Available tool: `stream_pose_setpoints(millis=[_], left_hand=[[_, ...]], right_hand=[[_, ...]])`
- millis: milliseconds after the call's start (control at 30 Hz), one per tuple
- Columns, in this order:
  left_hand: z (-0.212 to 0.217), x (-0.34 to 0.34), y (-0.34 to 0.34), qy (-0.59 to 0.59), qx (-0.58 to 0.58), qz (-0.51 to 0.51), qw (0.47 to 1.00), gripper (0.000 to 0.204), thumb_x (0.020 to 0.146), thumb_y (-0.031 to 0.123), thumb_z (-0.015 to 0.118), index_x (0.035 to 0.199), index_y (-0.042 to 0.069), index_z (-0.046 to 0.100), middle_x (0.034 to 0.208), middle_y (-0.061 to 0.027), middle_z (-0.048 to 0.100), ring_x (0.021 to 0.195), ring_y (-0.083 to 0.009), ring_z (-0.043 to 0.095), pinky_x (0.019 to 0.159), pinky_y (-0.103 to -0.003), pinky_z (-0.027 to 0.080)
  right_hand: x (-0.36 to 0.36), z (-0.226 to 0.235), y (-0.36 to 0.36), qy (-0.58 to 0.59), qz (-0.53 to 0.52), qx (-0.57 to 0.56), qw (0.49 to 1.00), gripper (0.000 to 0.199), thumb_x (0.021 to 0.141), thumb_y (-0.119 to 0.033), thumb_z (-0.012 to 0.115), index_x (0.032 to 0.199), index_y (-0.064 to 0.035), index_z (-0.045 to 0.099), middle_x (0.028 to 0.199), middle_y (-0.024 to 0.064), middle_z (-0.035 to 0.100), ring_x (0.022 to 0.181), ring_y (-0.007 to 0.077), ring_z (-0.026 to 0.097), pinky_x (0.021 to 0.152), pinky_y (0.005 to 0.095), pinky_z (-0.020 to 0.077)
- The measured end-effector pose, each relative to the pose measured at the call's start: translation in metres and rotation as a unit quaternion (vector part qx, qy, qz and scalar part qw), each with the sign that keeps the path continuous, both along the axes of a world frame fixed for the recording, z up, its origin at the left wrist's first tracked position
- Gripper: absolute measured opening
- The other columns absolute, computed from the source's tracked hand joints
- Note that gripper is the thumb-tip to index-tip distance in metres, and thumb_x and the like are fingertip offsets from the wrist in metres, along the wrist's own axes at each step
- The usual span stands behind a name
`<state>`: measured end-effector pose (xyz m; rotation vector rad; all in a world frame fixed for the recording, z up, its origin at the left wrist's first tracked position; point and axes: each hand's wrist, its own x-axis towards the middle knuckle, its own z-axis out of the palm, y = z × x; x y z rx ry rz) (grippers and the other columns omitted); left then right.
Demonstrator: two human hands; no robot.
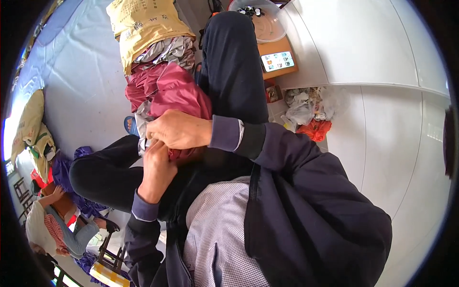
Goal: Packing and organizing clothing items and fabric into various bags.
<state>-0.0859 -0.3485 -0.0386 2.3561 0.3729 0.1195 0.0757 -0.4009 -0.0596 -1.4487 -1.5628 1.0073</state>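
Observation:
A dark red fabric (177, 91) with a silvery underside lies across my lap and between my knees. Its far end bunches up at the mouth of a yellow woven sack (148, 26). My right hand (180, 129) is closed, its fingertips pinching the fabric's silvery near edge. Just below it, my left hand (158, 167) is closed on the same edge, the two hands touching. Whatever small detail sits between the fingertips is hidden.
On the right, a phone (278, 61) with a lit screen lies on a brown box (292, 46), beside a clear round tub (275, 28) of small black and white pieces. Bagged scraps (306, 107) lie by a white panel. At left, another person (60, 229) sits near purple fabric (71, 179).

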Motion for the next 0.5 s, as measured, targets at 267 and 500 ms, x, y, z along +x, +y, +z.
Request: stream_pose_setpoints(millis=[267,500], left_hand=[[0.002,-0.003,-0.007,-0.142,0.097,0.077,0.982,0.042,0.052,-0.012,0.060,0.092,0.002,0.060,0.103,-0.0146,0.062,0.093,-0.0359,0.059,0.076,-0.042,0.049],[-0.018,0.005,-0.018,-0.196,0.010,0.188,0.962,0.051,0.057,-0.016,0.058,0.105,0.002,0.060,0.104,-0.0148,0.065,0.100,-0.0356,0.064,0.089,-0.040,0.051]], right_hand=[[0.001,-0.015,-0.031,0.170,-0.070,-0.055,0.982,0.022,0.090,-0.017,0.062,0.101,0.0021,0.069,0.093,0.0236,0.069,0.089,0.0406,0.067,0.079,0.0450,0.0511],[-0.009,-0.018,-0.035,0.017,-0.161,-0.026,0.987,0.024,0.086,-0.020,0.071,0.096,0.0012,0.068,0.081,0.0209,0.067,0.077,0.0388,0.067,0.069,0.0450,0.0499]])
